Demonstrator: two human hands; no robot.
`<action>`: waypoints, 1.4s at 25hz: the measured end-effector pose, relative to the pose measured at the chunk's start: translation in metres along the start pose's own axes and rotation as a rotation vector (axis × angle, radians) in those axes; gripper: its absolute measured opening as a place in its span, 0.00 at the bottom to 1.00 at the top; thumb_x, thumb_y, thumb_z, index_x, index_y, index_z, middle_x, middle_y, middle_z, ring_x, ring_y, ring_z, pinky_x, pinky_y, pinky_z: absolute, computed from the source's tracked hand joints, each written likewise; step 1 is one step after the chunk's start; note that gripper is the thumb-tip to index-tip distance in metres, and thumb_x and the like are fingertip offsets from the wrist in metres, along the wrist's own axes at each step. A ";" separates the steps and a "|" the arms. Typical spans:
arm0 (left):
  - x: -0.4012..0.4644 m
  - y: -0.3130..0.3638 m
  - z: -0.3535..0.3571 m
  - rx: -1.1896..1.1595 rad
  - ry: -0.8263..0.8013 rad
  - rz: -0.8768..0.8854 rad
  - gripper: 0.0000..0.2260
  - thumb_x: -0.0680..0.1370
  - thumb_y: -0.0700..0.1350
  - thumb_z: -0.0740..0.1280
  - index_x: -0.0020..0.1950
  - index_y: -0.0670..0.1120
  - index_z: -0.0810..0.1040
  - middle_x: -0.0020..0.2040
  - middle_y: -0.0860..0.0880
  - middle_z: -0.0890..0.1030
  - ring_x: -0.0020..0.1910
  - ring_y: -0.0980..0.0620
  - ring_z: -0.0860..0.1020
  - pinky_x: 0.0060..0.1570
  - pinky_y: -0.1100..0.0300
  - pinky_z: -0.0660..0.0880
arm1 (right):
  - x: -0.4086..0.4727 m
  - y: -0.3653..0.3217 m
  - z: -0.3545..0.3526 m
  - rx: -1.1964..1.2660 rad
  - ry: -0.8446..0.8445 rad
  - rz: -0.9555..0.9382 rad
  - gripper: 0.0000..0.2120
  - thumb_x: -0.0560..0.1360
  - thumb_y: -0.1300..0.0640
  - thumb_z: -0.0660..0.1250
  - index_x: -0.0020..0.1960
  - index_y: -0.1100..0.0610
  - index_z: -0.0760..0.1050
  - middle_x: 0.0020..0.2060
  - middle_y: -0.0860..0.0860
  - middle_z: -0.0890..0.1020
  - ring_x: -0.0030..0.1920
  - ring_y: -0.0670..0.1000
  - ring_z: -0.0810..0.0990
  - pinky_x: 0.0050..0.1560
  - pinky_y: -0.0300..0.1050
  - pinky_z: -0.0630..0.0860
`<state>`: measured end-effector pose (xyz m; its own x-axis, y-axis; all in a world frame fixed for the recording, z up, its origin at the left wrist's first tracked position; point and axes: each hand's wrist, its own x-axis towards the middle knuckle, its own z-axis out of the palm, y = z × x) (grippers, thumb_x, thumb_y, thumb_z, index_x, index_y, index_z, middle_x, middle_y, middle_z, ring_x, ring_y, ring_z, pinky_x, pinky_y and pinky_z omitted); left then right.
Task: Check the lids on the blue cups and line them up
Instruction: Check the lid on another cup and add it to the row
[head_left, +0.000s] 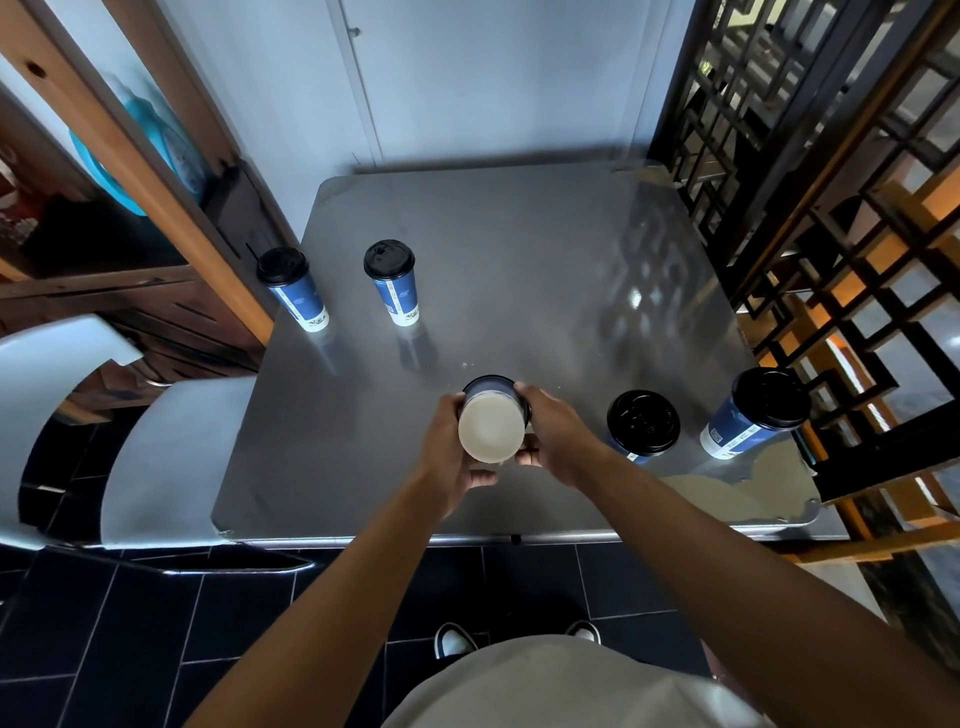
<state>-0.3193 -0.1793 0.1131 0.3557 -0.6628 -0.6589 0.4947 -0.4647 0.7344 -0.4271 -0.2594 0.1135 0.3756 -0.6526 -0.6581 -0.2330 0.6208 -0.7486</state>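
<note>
Cup (491, 426) tipped bottom-up between my left hand (449, 452) and right hand (558, 441), both gripping it; its lid faces away, hidden.

Bare forearms, pale beige shirt (561, 686), dark-and-white shoes (454, 640).

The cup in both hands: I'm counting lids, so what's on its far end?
The held cup shows its white base; a dark rim at the far end suggests a lid, mostly covered.

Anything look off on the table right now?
The held cup is tipped between the left hand and right hand, white base facing the camera. The table surface is peeling at its near right corner.
</note>
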 end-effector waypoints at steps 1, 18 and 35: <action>0.002 0.002 -0.001 0.055 0.035 0.007 0.16 0.82 0.57 0.56 0.50 0.49 0.78 0.43 0.44 0.80 0.36 0.46 0.77 0.35 0.58 0.73 | 0.001 0.000 -0.001 -0.020 0.008 -0.008 0.14 0.83 0.46 0.58 0.58 0.55 0.74 0.34 0.52 0.78 0.30 0.51 0.76 0.36 0.43 0.72; 0.004 0.009 0.006 -0.231 -0.059 0.015 0.17 0.82 0.51 0.53 0.45 0.44 0.77 0.32 0.46 0.81 0.34 0.48 0.79 0.36 0.57 0.75 | 0.010 -0.005 0.005 0.106 0.018 -0.036 0.11 0.82 0.46 0.61 0.50 0.52 0.77 0.41 0.51 0.83 0.39 0.52 0.81 0.38 0.45 0.78; 0.002 0.016 -0.001 -0.046 -0.030 0.113 0.15 0.82 0.50 0.56 0.47 0.41 0.77 0.31 0.47 0.82 0.27 0.52 0.80 0.26 0.64 0.75 | 0.007 -0.008 0.001 0.034 0.028 -0.161 0.17 0.81 0.42 0.60 0.48 0.53 0.79 0.42 0.56 0.80 0.38 0.57 0.76 0.46 0.55 0.73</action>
<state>-0.3094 -0.1876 0.1233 0.3878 -0.7269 -0.5667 0.4891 -0.3589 0.7950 -0.4214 -0.2684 0.1143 0.3801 -0.7567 -0.5319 -0.1414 0.5207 -0.8419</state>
